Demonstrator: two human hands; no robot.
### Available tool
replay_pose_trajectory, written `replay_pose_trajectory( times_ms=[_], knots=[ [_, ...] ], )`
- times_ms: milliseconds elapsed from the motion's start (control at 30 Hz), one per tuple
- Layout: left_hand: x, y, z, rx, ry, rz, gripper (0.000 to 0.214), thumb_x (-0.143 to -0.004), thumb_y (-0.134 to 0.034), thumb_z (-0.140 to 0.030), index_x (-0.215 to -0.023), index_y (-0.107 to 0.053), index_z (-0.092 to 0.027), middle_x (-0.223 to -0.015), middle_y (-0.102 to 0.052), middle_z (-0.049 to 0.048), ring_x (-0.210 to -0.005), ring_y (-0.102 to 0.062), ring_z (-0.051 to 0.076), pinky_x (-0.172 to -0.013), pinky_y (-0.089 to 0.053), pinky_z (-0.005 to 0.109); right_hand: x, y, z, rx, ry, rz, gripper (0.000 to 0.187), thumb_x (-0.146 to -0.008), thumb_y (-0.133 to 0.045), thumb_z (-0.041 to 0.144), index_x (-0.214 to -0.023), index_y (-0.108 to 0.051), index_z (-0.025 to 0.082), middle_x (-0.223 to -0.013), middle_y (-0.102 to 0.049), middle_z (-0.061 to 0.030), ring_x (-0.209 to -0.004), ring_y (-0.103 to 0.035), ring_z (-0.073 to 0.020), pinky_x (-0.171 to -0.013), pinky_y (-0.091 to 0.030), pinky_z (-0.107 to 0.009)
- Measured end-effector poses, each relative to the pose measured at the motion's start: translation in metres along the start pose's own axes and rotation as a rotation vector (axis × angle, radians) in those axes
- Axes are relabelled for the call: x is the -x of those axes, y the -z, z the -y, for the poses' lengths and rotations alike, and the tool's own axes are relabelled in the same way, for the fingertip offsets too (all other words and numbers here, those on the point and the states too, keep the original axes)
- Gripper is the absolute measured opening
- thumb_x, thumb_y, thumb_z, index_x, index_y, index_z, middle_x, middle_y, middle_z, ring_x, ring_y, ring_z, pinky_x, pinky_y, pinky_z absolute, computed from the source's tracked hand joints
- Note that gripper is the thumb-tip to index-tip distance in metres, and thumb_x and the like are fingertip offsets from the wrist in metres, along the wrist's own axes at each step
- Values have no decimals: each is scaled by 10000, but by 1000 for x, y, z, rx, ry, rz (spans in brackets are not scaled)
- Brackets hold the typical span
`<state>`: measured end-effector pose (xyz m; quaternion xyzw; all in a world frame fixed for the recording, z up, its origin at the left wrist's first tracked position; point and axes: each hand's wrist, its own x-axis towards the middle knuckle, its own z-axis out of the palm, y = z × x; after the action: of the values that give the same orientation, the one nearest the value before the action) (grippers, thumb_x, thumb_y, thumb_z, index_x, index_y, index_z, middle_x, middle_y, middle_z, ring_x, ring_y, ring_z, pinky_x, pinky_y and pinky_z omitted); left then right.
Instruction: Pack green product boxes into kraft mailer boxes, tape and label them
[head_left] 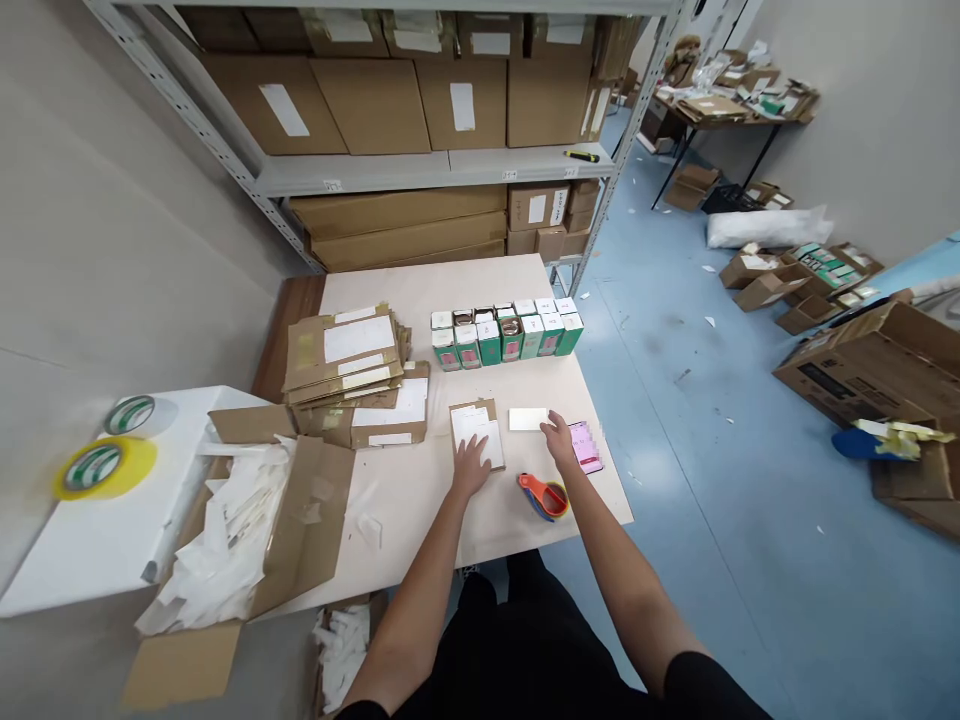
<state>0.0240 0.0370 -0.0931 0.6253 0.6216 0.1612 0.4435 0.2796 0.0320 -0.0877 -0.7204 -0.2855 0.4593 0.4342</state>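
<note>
My left hand (470, 467) lies flat with fingers stretched out on a small flattened cardboard box with white labels (477, 427) on the table (420, 500). My right hand (560, 440) rests with fingers spread over a pink stack of cards (586, 447), its fingertips next to a white slip (528, 419). An orange and blue tape dispenser (545, 495) sits just in front of both hands. A row of green and white small boxes (504, 333) stands further back on the table.
A pile of flattened cardboard boxes (349, 370) lies to the left, and an open carton of white paper bags (240, 530) beside it. Two tape rolls (105, 465) sit on a white surface. Shelves with cartons (420, 100) stand behind. Open cartons (870, 360) litter the blue floor at right.
</note>
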Motion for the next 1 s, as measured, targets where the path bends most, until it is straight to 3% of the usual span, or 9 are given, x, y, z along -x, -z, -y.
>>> replay_pose_trajectory(
  times_ms=[100,233,367,600,867,1000],
  knots=[
    [5,-12,9,-159,-7,50,679,-823,-744,-369,-1473,-574,-270,-1715,-306,95,-1618,-52,408,-1295,-78,596,-37,4,-10,126,-125,-39,682,-836,-667,454,-1461,-566,202,-1479,-608,-159,-1282,-632,-300,-1015,-522,-386],
    [12,-16,16,-236,2,64,655,-884,-674,-337,-1522,-538,-287,-1728,-274,54,-1622,-67,383,-1301,-130,572,-74,2,-27,350,-262,-21,647,-821,-714,451,-1393,-590,176,-1341,-687,-175,-1183,-684,-295,-961,-517,-369],
    [20,-10,24,-254,29,61,649,-901,-595,-228,-1542,-527,-311,-1725,-277,5,-1625,-90,353,-1284,-236,556,-93,-9,-42,448,-329,29,609,-816,-739,464,-1327,-596,164,-1306,-685,-214,-1139,-692,-317,-889,-524,-379],
    [44,4,42,-296,13,81,689,-899,-524,-166,-1569,-493,-322,-1727,-261,-24,-1629,-69,323,-1278,-272,533,-111,-23,-56,618,-294,-8,604,-727,-845,440,-1210,-599,174,-1206,-706,-224,-1083,-693,-340,-840,-524,-396],
    [40,12,39,-241,44,97,659,-877,-548,-176,-1520,-556,-317,-1701,-325,-8,-1622,-119,312,-1287,-259,529,-113,2,-36,648,-185,13,196,-854,-685,334,-1001,-691,205,-1073,-745,-171,-1123,-682,-318,-860,-492,-375],
    [31,15,34,-223,109,98,602,-856,-588,-209,-1455,-624,-263,-1675,-390,36,-1609,-184,337,-1291,-246,536,-101,14,-16,643,-55,62,136,-868,-628,333,-775,-635,234,-842,-716,-93,-897,-674,-270,-766,-458,-335]
  ],
)
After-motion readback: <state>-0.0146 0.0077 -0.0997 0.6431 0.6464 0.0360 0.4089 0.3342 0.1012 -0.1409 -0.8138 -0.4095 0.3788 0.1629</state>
